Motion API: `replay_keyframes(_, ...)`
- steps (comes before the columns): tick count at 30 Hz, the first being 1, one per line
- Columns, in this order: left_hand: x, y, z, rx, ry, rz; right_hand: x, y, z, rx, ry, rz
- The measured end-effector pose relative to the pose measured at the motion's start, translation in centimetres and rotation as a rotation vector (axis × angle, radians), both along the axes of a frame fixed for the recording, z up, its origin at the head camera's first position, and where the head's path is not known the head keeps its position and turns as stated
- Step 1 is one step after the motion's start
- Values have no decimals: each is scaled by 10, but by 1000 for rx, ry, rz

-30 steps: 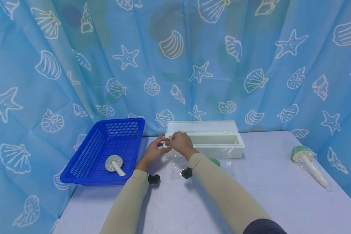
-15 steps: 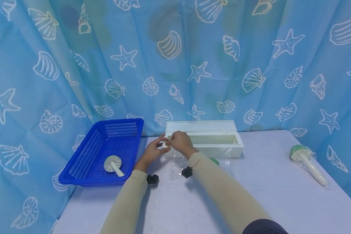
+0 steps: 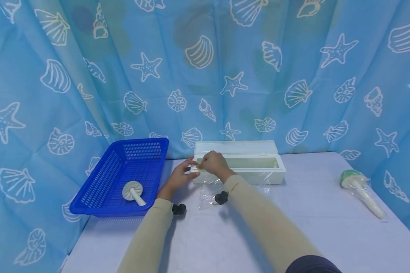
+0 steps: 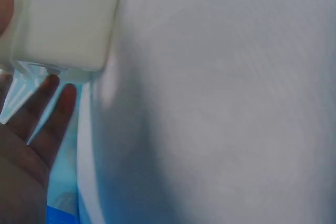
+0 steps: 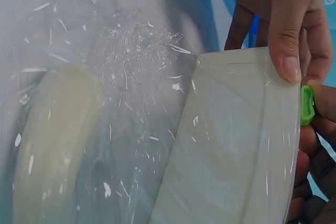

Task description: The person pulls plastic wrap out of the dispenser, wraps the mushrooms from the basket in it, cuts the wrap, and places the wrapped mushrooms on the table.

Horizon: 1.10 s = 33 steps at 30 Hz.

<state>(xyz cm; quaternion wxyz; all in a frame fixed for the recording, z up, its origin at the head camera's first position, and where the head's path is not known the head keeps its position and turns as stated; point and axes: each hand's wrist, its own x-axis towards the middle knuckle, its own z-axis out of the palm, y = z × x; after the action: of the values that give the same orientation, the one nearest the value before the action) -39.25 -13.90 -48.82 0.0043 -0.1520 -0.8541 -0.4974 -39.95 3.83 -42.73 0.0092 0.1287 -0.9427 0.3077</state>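
Observation:
A white cling film dispenser [image 3: 251,176] stands at the table's back with its lid raised. My left hand [image 3: 178,179] holds its left end, thumb on the front and fingers at the end wall. At that same end, my right hand [image 3: 214,165] pinches a small green slide cutter [image 5: 307,105] on the box's edge. Clear film [image 3: 207,195] hangs down the front and spreads over the table. Under it, in the right wrist view, lies the pale stem of a mushroom [image 5: 60,145]; its cap is hidden from the head view by my right forearm.
A blue plastic basket [image 3: 106,211] stands at the left, holding a white-stemmed mushroom [image 3: 133,192]. Another green-capped mushroom [image 3: 353,179], wrapped in film, lies near the table's right edge. A blue shell-patterned curtain [image 3: 205,94] hangs right behind the dispenser.
My right hand has shifted slightly right along the dispenser's edge. The green cap that showed beside my right forearm is now covered by it. My left hand has stayed in place.

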Motion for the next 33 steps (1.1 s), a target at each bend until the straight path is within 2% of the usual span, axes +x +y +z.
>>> replay_keyframes(3,1,1,7,-41,17,-58,0,1,2,47,40,39)
replay_keyframes(6,1,1,14,-90,21,-106,1,0,3,120,122,93)
replay_keyframes(11,0,0,15,-133,-13,-147,2,-2,1,184,182,144)
replay_keyframes(15,0,0,12,-123,-49,-149,2,-3,0,173,159,131)
replay_keyframes(23,-1,2,9,-113,-49,-131,-2,-2,1,103,65,72)
replay_keyframes(30,-2,2,4,-124,27,-150,-1,0,10,117,-19,60)
replay_keyframes(33,-1,2,5,-110,32,-143,-5,6,15,143,-66,64)
